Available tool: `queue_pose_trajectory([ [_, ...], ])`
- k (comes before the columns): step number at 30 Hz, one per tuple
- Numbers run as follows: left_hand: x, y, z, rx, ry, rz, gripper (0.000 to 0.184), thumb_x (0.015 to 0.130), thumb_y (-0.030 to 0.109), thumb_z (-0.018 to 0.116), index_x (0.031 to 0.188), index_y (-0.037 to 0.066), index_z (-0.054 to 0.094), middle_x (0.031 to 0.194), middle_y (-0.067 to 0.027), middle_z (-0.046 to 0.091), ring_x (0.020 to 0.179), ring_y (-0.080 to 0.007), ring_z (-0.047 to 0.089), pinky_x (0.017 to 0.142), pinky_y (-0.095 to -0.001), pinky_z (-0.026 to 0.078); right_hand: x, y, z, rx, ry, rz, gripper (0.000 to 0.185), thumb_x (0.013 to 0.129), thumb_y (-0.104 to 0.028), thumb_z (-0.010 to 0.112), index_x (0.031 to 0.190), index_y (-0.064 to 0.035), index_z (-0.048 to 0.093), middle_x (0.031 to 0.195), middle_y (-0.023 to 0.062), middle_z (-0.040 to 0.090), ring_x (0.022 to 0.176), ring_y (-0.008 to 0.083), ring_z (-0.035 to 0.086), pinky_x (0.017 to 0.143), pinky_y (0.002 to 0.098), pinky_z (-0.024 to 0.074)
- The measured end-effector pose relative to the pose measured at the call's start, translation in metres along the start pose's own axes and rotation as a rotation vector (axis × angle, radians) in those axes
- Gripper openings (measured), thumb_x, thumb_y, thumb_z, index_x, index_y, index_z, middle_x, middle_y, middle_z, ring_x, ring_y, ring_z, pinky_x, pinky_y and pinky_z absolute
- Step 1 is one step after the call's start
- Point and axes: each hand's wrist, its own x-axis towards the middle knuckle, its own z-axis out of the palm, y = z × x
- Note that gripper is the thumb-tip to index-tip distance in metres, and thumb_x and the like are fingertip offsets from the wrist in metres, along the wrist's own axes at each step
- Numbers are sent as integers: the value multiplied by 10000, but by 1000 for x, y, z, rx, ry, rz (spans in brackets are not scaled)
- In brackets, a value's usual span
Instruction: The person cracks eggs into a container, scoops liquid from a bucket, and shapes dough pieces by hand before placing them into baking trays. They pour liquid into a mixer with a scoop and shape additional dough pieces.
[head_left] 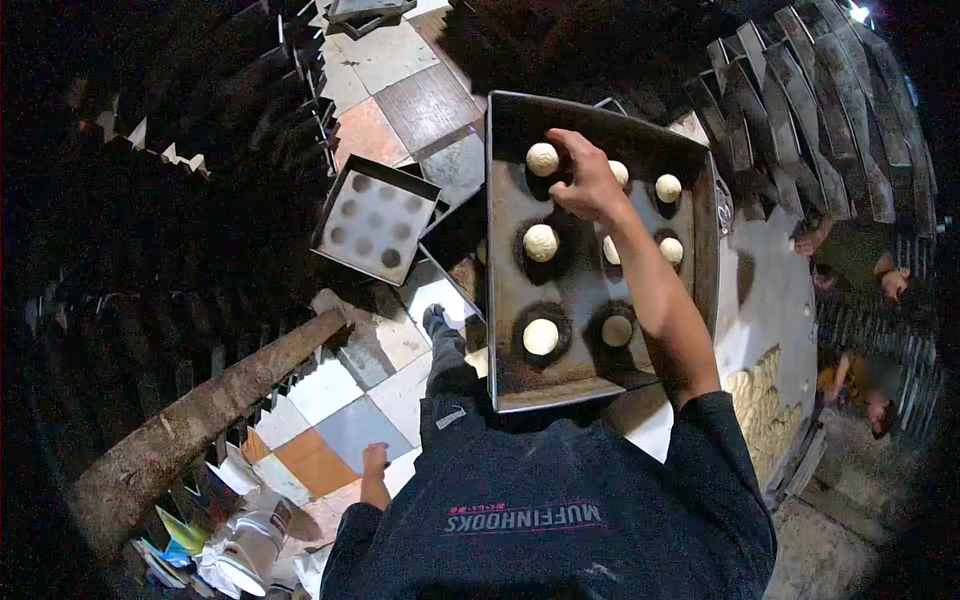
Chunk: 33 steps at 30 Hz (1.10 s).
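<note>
A deep, square metal baking tray (492, 250) holds several round, pale dough balls, spaced apart in rows. My right hand (590, 185) reaches into its far left part. Thumb and index finger are spread beside a dough ball (542, 159), which sits on the tray bottom; the thumb looks slightly apart from it. Nearer to me in the same column are another dough ball (540, 243) and a third dough ball (541, 337). My forearm partly covers the middle column. My left hand (375, 460) hangs low over the tiled floor, away from the tray; its fingers are too small to make out clearly.
A smaller metal tray (375, 222) with dark round marks lies left of the large one. Stacked metal pans (790, 110) line the far right. Flattened dough pieces (765, 410) cover part of a pale table (750, 290), with people beyond it. A wooden beam (215, 400) crosses the lower left.
</note>
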Motion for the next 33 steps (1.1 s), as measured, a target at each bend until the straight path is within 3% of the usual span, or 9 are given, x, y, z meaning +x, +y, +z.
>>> queue_pose_trajectory([
  [2,-4,30,-13,-538,-230,-462,292,821,196,523,1009,55,696,1000,-184,663,870,-337,632,868,-392,492,0,-4,-12,94,-86,6,663,618,-59,648,1256,17,484,1190,179,567,1123,292,555,982,347,437],
  [3,1,25,-10,-535,-240,-461,292,821,196,523,1009,55,696,1000,-184,663,870,-337,632,868,-392,492,-3,-7,-20,217,-128,45,648,627,-77,667,1248,2,497,1176,195,572,1099,327,562,969,358,447],
  [5,28,-3,12,-61,4,-2,283,821,194,516,980,58,707,986,-192,661,866,-345,624,842,-388,493,-7,-23,-46,-2,116,-100,424,715,-81,629,1130,-3,595,1067,169,627,982,267,626,892,329,484],
  [7,55,12,-10,-431,45,-355,253,820,185,527,943,48,701,944,-178,667,829,-328,621,795,-378,492,-25,-20,-63,44,381,70,261,772,-75,600,1019,-3,640,975,145,639,883,222,641,805,327,504],
  [9,61,46,-51,-362,415,-165,221,803,194,564,907,27,664,897,-167,667,787,-315,622,759,-375,486,-58,-21,-69,30,445,156,157,809,-65,585,940,-4,646,905,130,636,795,201,635,715,322,507],
  [13,88,115,-135,-700,624,46,117,824,108,616,902,27,583,703,-51,567,649,-163,530,630,-304,446,-116,-15,-53,33,250,88,112,796,-70,627,887,-5,627,893,115,623,765,224,615,702,318,498],
  [21,57,245,-254,-682,670,225,131,839,95,644,922,36,562,725,6,495,647,-81,454,620,-229,411,-131,-4,-41,-116,237,-125,303,708,-114,686,969,2,585,996,174,575,891,327,589,769,379,496],
  [23,41,291,-269,-827,686,470,147,826,97,653,922,36,560,731,-3,501,674,-98,482,652,-246,428,-127,0,-28,-154,283,-148,243,704,-100,697,905,-8,594,910,144,586,862,316,595,752,358,490],
  [33,-23,377,-270,-802,481,835,269,793,157,661,968,20,509,801,-99,488,694,-208,500,640,-323,421,-99,11,-6,-198,356,-175,129,682,-67,631,744,-10,533,778,151,531,767,352,524,685,428,458],
])
